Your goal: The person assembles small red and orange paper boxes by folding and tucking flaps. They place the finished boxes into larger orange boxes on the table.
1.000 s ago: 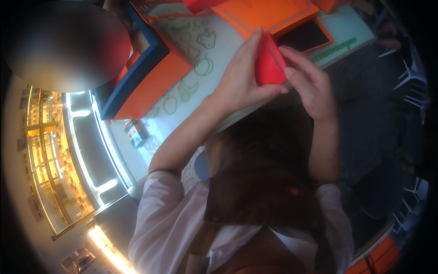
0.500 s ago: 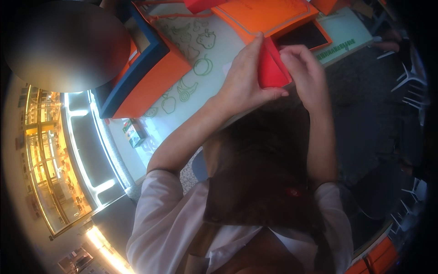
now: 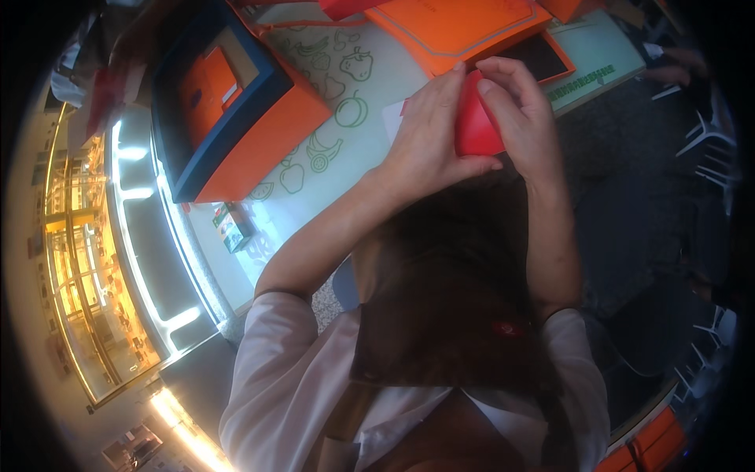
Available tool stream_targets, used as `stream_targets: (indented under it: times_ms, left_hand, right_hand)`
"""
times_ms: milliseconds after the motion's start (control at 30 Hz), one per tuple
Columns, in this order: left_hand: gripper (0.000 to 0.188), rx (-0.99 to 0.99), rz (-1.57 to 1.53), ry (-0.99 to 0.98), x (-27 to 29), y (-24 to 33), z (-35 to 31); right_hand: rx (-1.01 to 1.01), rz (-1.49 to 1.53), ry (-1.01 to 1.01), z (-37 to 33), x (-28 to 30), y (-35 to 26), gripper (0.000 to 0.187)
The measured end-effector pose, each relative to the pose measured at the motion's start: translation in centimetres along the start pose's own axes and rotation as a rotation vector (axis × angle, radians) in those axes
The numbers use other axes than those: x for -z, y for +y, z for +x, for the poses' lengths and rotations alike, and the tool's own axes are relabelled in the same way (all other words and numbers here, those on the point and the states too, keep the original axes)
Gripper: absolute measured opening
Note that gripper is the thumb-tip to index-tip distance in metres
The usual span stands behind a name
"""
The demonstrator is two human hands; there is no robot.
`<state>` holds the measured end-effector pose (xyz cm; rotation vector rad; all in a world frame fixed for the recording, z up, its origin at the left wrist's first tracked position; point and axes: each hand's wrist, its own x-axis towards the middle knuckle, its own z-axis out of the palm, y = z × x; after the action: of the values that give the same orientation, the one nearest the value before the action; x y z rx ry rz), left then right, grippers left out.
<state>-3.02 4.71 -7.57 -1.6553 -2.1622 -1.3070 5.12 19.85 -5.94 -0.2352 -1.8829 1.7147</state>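
Note:
Between my two hands is a red folded piece [image 3: 478, 130] that looks like stiff card or a small carton; my fingers cover part of it. My left hand [image 3: 429, 130] lies along its left side, with the thumb under the lower edge and fingers pointing away from me. On the other side my right hand [image 3: 523, 110] curls its fingers and thumb over the upper right edge. A white card or slip [image 3: 393, 122] partly shows beside my left fingers, above the white table [image 3: 330, 169] printed with green fruit outlines.
To the left stands a large orange box [image 3: 263, 145] with a blue rim and an orange item [image 3: 211, 88] inside. Near it lies a small green carton [image 3: 232, 226]. Beyond my hands are an orange lid [image 3: 460, 31] and a dark-lined orange tray [image 3: 543, 61]. A lit display case [image 3: 94, 275] is far left.
My right fingers have closed further over the red piece, whose upper fold now looks pressed in. Both hands shifted slightly right. The blur at upper left is gone, showing the box's inside.

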Motion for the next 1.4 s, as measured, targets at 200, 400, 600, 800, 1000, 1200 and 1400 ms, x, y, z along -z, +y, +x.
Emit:
stream_targets:
  times_ms: [200,400,600,800,1000,1200,1400]
  left_hand:
    - [0.124,0.009,-0.012,-0.003,-0.1,0.0,-0.2]
    - [0.123,0.007,0.007,-0.004,-0.4,0.3,-0.3]
    - [0.122,-0.009,0.028,0.007,-0.3,0.2,-0.3]
    - [0.118,-0.029,0.051,0.066,-0.8,-0.5,-0.3]
    - [0.114,-0.039,0.012,-0.022,0.5,0.4,0.7]
    - [0.094,0.223,-0.225,-0.237,5.0,1.2,1.9]
    - [0.087,0.138,-0.426,-0.161,3.9,1.5,1.7]
  right_hand:
    - [-0.013,-0.052,-0.036,0.0,0.3,0.3,0.021]
    - [-0.006,-0.044,-0.03,0.0,0.4,0.6,0.02]
    - [-0.011,-0.09,-0.042,0.0,0.3,0.3,0.021]
    - [0.127,-0.295,-0.057,-0.9,-0.4,0.6,0.034]
    - [0.221,-0.357,-0.073,-1.4,0.7,1.6,0.045]
    - [0.148,-0.23,-0.174,-1.1,3.2,-3.6,0.045]
    - [0.254,-0.332,-0.315,-1.1,3.3,-6.7,0.043]
